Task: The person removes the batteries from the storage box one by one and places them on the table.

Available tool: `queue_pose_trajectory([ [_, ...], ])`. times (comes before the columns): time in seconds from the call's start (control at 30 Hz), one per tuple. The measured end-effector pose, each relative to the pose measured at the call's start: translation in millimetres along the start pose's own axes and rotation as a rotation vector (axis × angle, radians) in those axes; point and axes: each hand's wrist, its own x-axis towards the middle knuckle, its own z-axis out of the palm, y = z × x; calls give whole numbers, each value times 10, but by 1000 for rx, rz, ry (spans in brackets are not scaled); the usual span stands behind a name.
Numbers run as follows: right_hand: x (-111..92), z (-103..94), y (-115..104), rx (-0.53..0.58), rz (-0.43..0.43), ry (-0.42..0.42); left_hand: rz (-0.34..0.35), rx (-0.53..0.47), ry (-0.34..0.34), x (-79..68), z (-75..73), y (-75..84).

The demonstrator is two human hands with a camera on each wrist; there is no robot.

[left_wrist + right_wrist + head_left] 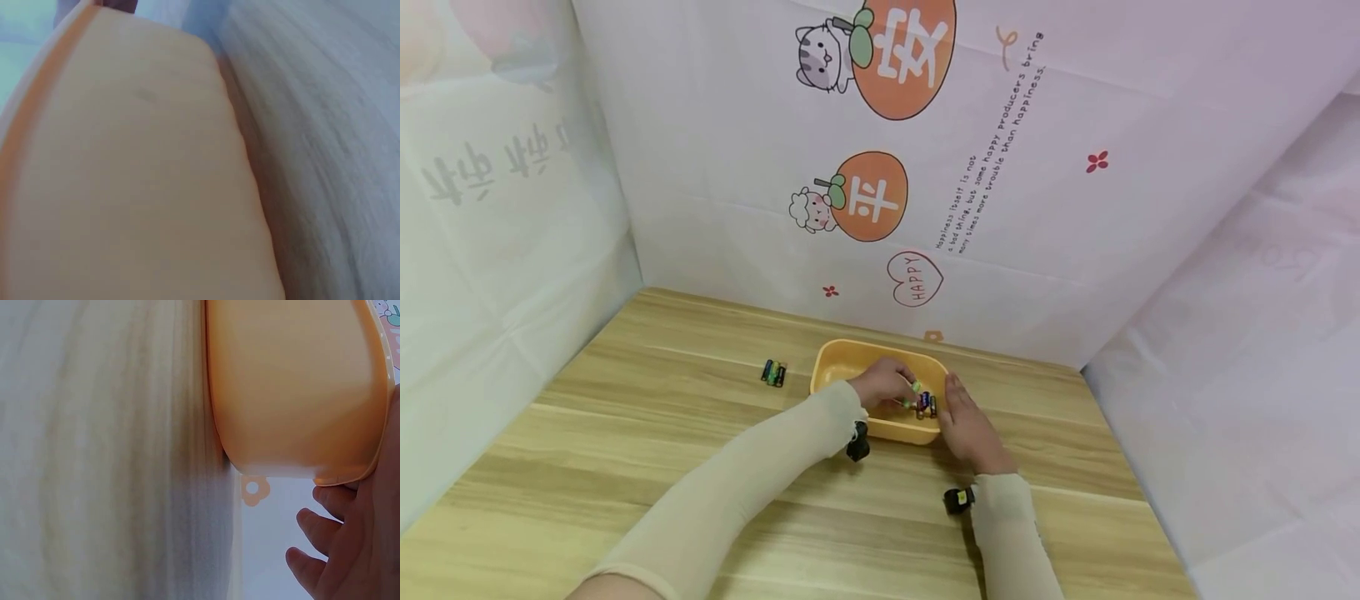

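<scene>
A yellow plastic bin stands on the wooden table near the back wall. My left hand reaches down into it and pinches a green battery between thumb and fingers. Close beside those fingertips, several small batteries lie on the bin's floor at its right end. My right hand rests along the outside of the right end wall, fingers stretched out. In the right wrist view its fingertips are spread at the bin's corner, one behind the rim. The left wrist view shows just the bin's side wall.
To the left of the bin, a short row of batteries lies side by side on the wooden tabletop. White printed sheets hang behind and at both sides. Black wrist cameras stick out from the sleeves.
</scene>
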Motion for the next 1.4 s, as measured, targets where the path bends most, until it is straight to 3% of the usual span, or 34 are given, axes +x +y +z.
queue_pose_trajectory([
  [0.4,0,6,2,-14,-14,14,-41,-74,12,-99,-180,48],
  [0.63,-16,25,-21,-9,-11,8,-37,-152,-5,-195,-435,128],
  [1.07,-5,5,29,-25,-23,19,-50,-182,15,-276,-852,120],
  [1.4,-3,14,26,-23,-27,11,-39,-207,20,-439,-1161,164],
])
